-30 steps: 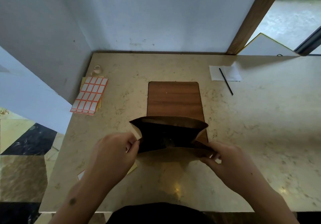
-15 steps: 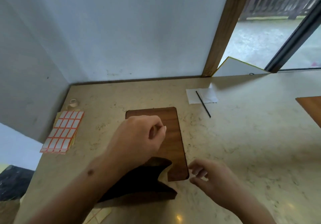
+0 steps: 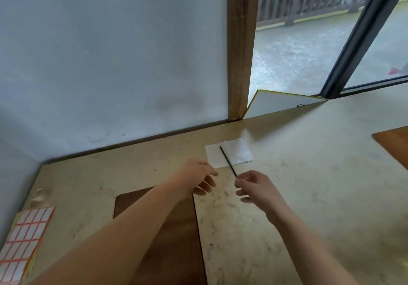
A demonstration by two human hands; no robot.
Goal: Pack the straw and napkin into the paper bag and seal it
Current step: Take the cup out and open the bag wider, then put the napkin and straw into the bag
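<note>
One napkin [image 3: 229, 155], one black straw [image 3: 227, 161] lying across it, just past your fingertips. Two wooden boards, one label sheet [image 3: 21, 242]. Your left hand [image 3: 196, 177] reaches out, fingers loosely spread, empty, near the napkin's corner. Your right hand [image 3: 254, 185] has fingers parted, empty, tips at the straw's near end; contact unclear.

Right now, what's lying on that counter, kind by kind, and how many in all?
Straw: 1
Napkin: 1
Wooden boards: 2
Label sheets: 1 stack
Tape roll: 1
Total: 6
The paper bag is out of view; both hands hold nothing.
</note>
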